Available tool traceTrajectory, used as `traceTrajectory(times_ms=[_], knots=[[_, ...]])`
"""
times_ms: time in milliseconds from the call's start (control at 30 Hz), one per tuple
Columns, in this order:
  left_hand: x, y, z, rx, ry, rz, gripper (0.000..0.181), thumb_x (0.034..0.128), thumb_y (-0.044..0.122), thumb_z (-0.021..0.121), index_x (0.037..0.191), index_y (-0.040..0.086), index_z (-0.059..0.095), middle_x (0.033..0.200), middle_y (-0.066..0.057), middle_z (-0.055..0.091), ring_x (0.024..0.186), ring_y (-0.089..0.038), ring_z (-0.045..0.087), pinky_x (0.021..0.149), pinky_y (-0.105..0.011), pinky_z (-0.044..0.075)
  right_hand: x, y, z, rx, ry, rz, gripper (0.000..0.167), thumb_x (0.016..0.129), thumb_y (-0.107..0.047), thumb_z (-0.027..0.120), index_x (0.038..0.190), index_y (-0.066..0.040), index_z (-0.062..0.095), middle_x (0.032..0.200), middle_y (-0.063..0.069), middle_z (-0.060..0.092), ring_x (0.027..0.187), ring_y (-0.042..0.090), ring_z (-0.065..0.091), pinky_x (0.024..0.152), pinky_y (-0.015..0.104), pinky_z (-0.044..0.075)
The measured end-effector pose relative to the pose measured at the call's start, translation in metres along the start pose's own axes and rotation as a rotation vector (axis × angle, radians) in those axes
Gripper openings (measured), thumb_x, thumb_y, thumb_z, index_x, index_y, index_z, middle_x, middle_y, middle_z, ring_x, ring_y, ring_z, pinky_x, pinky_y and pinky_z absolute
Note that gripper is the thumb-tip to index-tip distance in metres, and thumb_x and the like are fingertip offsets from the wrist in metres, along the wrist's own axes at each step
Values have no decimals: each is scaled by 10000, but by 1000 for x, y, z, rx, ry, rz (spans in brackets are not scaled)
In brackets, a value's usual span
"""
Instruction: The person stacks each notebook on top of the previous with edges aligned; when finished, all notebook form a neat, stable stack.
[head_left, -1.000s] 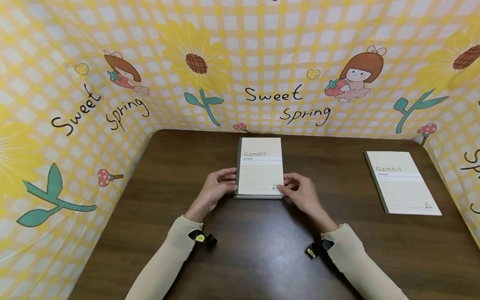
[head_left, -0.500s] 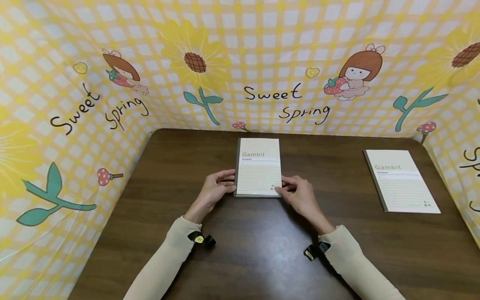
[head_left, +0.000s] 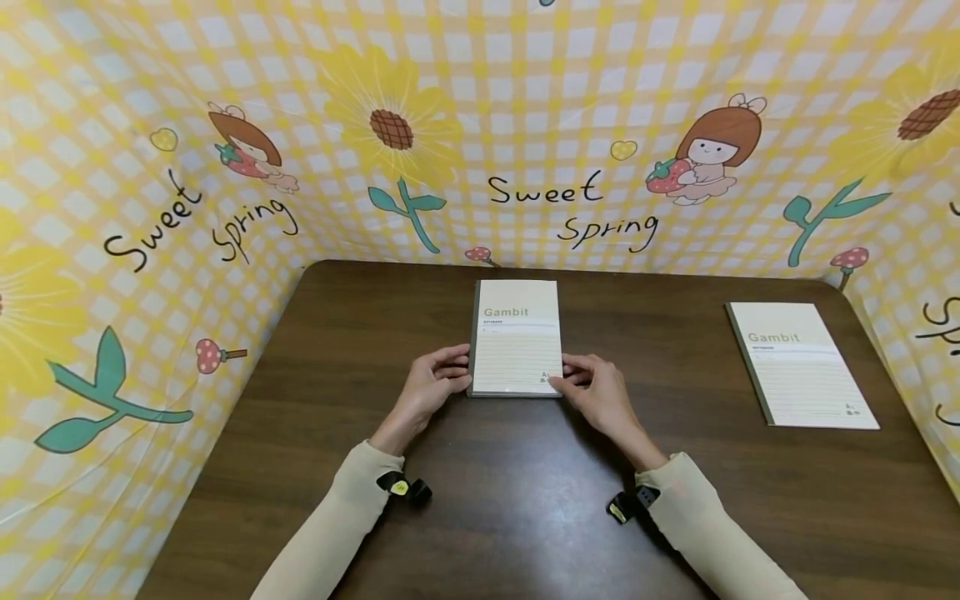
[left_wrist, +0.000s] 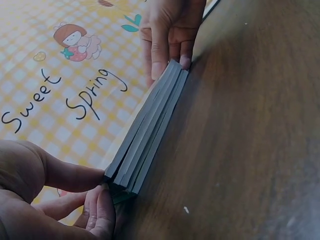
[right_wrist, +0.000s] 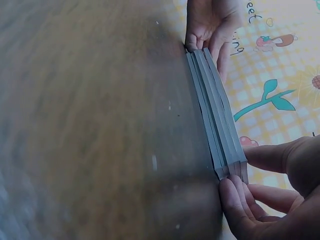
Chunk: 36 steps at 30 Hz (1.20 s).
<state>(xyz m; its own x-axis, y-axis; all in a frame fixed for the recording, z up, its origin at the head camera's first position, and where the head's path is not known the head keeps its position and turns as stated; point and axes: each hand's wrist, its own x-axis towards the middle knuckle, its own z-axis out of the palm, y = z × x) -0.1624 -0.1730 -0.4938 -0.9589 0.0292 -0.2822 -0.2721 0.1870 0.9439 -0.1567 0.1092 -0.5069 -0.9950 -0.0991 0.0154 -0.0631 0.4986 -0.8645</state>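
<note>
In the head view, a stack of notebooks (head_left: pixel 516 337) lies near the far edge of the brown tabletop (head_left: pixel 495 508), a little left of that edge's middle, its cover printed "Gambit". The left hand (head_left: pixel 427 387) holds the stack's left side near the front corner; the right hand (head_left: pixel 600 392) grips the opposite corner, thumb on the cover. A single notebook (head_left: pixel 802 367) with the same cover lies slightly askew beside the tabletop's right edge, toward its far right corner. A yellow checked cloth (head_left: pixel 547 125) rises behind the far edge. The left wrist view shows the left thumb and fingers closed narrowly about a corner, narrow gaps parting the layered grey edges. In the right wrist view, the right thumb and curled fingertips pinch the near corner, the other hand at the far end.
</note>
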Motion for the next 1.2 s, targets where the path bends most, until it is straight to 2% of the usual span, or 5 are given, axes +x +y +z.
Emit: traceTrajectory(times_ms=[167, 433, 933, 1200], knots=[[-1, -3, 1, -13, 3, 3, 567, 913, -105, 703, 1448, 58, 612, 1338, -201, 622, 1141, -261, 669, 800, -158, 549, 0, 0, 0, -3, 3, 4, 444, 903, -147, 828, 1306, 5, 717, 1096, 181, 736, 937, 306, 749, 707, 152, 529], [-1, -5, 2, -46, 0, 20, 578, 909, -127, 687, 1457, 33, 595, 1340, -216, 606, 1162, -285, 635, 797, -146, 550, 0, 0, 2, 3, 7, 4, 441, 897, -143, 833, 1296, 7, 718, 1084, 180, 738, 931, 302, 747, 720, 162, 531], [-1, -6, -1, -28, -6, 18, 571, 901, -120, 694, 1444, 31, 601, 1307, -200, 610, 1070, -217, 649, 784, -151, 546, -2, 1, 1, 35, 4, 17, 432, 893, -146, 838, 1286, -4, 724, 1100, 189, 734, 928, 302, 743, 711, 157, 529], [0, -7, -1, -38, -13, 15, 577, 899, -120, 692, 1447, 38, 602, 1312, -199, 607, 1077, -224, 645, 785, -149, 544, -3, 2, 3, 63, 15, 28, 423, 893, -139, 838, 1276, 5, 730, 1120, 198, 731, 937, 322, 748, 706, 135, 526]])
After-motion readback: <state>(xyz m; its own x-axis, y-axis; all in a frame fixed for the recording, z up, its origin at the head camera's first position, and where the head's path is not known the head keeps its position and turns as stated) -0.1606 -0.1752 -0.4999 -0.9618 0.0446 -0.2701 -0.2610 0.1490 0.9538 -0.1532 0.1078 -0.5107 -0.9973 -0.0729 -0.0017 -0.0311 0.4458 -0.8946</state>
